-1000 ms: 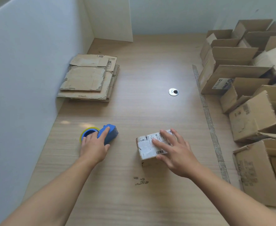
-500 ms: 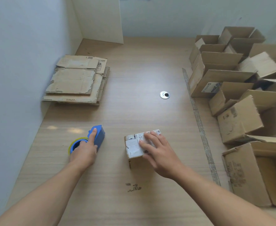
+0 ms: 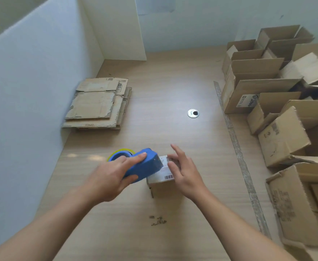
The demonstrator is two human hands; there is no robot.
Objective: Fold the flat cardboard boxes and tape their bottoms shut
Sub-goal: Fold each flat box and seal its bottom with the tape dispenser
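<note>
The fingers [image 3: 135, 159] of the left hand [image 3: 109, 178] are curled round the dispenser [image 3: 145, 167]: the index finger is laid along its top and the thumb is set beneath. Since the earlier frame the dispenser has been lifted off the surface [image 3: 163, 91] and brought over the left edge of the box [image 3: 162, 183]. The fingers [image 3: 176, 153] of the right hand [image 3: 187, 175] are spread and nearly straight. They were previously laid flat on the box top and are now raised at its right edge; nothing is gripped, and contact cannot be confirmed.

The box is stood on the surface between the hands, flaps closed, labelled face up. A row of open boxes [image 3: 257, 87] is placed along the right, flaps up; their contents cannot be determined. A stack of flat boxes [image 3: 98, 102] is laid at the far left, against the wall.
</note>
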